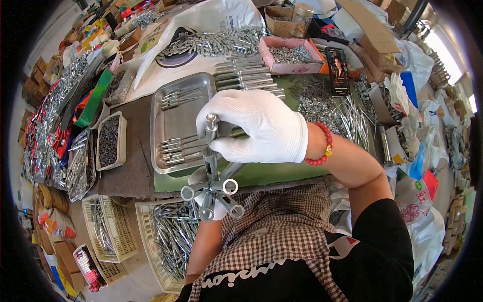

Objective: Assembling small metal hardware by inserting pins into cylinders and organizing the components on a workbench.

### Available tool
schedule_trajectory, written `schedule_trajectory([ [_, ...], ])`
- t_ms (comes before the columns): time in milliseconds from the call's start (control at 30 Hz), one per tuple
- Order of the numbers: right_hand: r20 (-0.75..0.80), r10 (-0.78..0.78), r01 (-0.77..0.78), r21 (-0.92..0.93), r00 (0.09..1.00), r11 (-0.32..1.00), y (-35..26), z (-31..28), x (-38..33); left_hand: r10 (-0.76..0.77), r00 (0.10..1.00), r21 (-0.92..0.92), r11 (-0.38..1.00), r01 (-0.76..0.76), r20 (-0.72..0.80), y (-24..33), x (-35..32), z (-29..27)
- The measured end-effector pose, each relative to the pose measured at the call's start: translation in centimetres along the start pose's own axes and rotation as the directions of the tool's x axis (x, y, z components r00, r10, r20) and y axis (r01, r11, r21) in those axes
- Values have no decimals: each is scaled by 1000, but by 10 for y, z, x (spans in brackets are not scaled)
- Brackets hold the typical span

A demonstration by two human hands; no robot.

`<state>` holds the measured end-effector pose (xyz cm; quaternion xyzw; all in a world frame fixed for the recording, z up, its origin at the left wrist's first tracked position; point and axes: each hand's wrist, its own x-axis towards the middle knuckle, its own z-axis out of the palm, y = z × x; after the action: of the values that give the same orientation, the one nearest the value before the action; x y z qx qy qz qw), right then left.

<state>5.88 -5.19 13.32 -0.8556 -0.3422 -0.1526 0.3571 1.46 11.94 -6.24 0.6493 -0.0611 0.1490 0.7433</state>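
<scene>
Metal tubes, clustered, open ends up: at the near edge of the bench. Upright metal piece: over the cluster, fingers of right hand closed around it. Left hand: beneath, mostly hidden; grip cannot be told. Risk: uneven hold below could spill tubes into the crate, near left.

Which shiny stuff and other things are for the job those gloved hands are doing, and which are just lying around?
Probably for the job:
silver rod, pinched by the right hand
hollow silver tubes, bunched at the mostly hidden left hand
metal tray holding slim metal parts

Probably just lying around:
lidded clear jar
black printed box
clear plastic bag
</scene>
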Motion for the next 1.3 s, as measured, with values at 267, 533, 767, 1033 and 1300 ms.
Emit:
schedule_trajectory([
  [267, 32, 5, -5, -23, 999, 1000, -11, -4, 1, 43, 998, -332, 941, -58, -51, 7, -3, 10],
  [533, -4, 39, -39, 67, 999, 997, -5, -5, -5, -84, 987, 163, 985, 61, 138, 34, 1, 7],
  [767, 25, 34, -34, 18, 999, 999, -5, -6, -1, 12, 1000, 55, 998, -13, 19, 32, 2, 8],
  [1033, 142, 97, -107, 63, 985, 992, -2, -6, -4, 168, 985, 277, 946, -168, 24, 38, 3, 17],
  [1300, 243, 71, -157, 356, 968, 921, 12, 4, 0, -432, 881, -525, 714, 463, 191, 34, 6, 2],
])
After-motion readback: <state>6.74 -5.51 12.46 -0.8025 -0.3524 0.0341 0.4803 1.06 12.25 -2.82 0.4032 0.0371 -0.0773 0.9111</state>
